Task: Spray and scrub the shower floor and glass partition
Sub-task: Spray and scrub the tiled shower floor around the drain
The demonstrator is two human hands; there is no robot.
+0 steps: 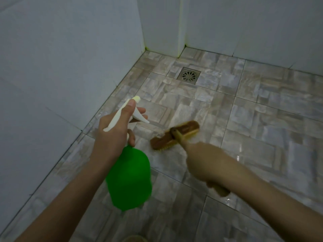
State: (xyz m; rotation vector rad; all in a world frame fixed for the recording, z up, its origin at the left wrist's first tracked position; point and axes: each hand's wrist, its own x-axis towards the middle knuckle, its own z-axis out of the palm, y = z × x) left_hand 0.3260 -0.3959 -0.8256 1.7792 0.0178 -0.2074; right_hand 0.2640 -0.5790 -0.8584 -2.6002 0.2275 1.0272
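- The left hand (113,135) is wrapping around the neck of the green spray bottle (130,179), with the thumb lying along the white spray head (125,112) and fingers curling by the trigger.
- The bottle is hanging in the air above the shower floor (262,119), near the floor's left edge by the white wall (61,58).
- The bottle looks like thin plastic, so it is probably light, and it could be slippery if wet. The neck is the best place to hold it, because a finger can then pull the trigger.
- The right hand (206,165) is closing tight around the handle of the scrub brush (174,135).
- The brush head is sitting on the floor just past the right hand, bristles down, beside the bottle's trigger and well short of the drain (189,75) near the far corner.
- The brush looks hard and stiff, like wood. Holding the handle is keeping the fingers away from the wet tiles.
- The floor is shining with wet spots, so it is likely slippery.
- No glass partition is showing here.
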